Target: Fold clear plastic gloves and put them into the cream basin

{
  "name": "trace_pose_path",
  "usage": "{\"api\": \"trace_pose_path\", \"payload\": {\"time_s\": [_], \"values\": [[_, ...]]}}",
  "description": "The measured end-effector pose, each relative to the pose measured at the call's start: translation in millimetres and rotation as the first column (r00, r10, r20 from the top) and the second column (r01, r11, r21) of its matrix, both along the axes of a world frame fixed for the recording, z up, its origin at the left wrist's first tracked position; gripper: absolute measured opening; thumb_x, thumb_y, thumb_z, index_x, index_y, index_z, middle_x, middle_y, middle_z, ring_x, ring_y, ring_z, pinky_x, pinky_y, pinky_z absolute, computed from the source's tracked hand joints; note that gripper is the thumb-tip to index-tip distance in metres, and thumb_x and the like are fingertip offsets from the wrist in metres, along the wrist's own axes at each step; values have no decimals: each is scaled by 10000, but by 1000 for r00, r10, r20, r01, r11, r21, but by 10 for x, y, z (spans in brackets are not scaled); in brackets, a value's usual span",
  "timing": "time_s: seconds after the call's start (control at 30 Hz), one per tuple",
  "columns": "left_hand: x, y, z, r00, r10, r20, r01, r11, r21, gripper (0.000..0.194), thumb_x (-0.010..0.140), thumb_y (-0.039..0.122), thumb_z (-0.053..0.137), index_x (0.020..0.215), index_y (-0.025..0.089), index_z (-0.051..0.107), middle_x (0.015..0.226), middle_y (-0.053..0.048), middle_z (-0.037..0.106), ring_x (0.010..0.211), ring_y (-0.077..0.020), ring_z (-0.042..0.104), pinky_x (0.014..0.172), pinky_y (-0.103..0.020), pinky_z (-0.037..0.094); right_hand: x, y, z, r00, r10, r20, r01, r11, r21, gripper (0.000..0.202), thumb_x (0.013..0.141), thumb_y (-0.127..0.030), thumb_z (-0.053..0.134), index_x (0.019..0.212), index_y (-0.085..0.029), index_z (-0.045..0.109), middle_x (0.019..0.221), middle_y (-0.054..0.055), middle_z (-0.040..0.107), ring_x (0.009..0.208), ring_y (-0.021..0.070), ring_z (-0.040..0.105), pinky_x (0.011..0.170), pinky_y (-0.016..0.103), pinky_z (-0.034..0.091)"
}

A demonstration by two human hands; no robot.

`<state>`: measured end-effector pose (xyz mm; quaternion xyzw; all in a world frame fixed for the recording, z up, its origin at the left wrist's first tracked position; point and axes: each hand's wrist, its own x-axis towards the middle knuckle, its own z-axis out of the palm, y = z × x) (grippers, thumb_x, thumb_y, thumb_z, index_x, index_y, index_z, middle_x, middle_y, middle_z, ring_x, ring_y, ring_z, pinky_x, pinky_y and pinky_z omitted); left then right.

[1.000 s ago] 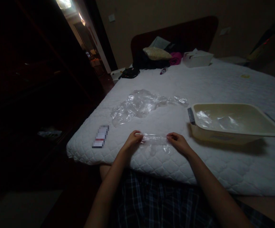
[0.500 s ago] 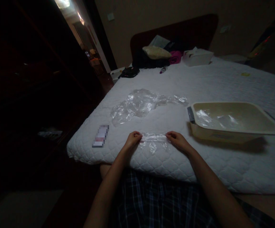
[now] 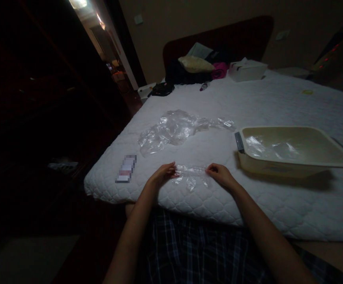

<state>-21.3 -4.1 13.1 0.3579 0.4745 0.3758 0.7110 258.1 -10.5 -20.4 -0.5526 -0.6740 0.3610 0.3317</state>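
A small clear plastic bag (image 3: pixel 191 171) is stretched sideways near the bed's front edge, its upper part in a flat band and its lower part hanging in crumpled points. My left hand (image 3: pixel 165 172) is at its left end, fingers loosely bent around the film and thumb raised a little. At the right end, my right hand (image 3: pixel 218 172) pinches the film between thumb and fingertips. Beyond the hands lies a large crumpled sheet of clear plastic (image 3: pixel 177 127). To the right stands a cream plastic tub (image 3: pixel 283 167) with grey handles and clear plastic inside.
A white quilted mattress (image 3: pixel 266 201) carries everything. Left of my hands lies a blurred-out rectangular item (image 3: pixel 126 169). Farther back are a white box (image 3: pixel 247 71), a pale pillow (image 3: pixel 195 64), a pink roll (image 3: pixel 219 70) and a black bag (image 3: pixel 163 89). The left side is dark.
My left hand's fingers have loosened from a tight pinch and spread somewhat at the bag's left end. The right hand keeps its pinch almost in place.
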Motion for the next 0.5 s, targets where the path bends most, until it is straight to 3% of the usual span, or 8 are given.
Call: {"api": "trace_pose_path", "payload": {"time_s": [0.13, 0.23, 0.4, 0.5], "values": [[-25, -12, -60, 997, -70, 22, 68, 994, 83, 283, 557, 237, 763, 731, 104, 585, 649, -10, 570, 613, -96, 569, 755, -291, 486, -3, -2, -31, 1000, -11, 19, 10, 1000, 27, 234, 724, -402, 542, 740, -177, 606, 681, 22, 611, 622, 149, 532, 564, 255, 377], [-20, -4, -135, 999, -48, -9, 49, 992, 120, 298, 528, 206, 766, 738, 106, 580, 640, 9, 561, 578, -81, 544, 722, -290, 493, -6, -7, -2, 1000, -8, -13, 8, 1000, 12, 252, 718, -415, 552, 745, -171, 610, 683, 24, 612, 625, 148, 529, 570, 256, 383], [20, 16, -239, 999, 35, -35, -29, 986, 165, 285, 511, 208, 759, 696, 105, 567, 593, 22, 549, 535, -77, 520, 674, -291, 498, 37, -15, 107, 982, 73, -176, -95, 988, -120, 308, 737, -441, 538, 800, -152, 626, 749, 45, 628, 673, 148, 539, 599, 259, 407], [48, -4, -215, 998, 50, -43, -42, 983, 178, 279, 516, 215, 755, 686, 109, 561, 589, 21, 550, 532, -78, 524, 651, -270, 490, 89, -17, 134, 960, 92, -265, -148, 969, -198, 317, 711, -418, 581, 879, -152, 622, 808, 52, 630, 705, 146, 546, 620, 258, 417]]}}
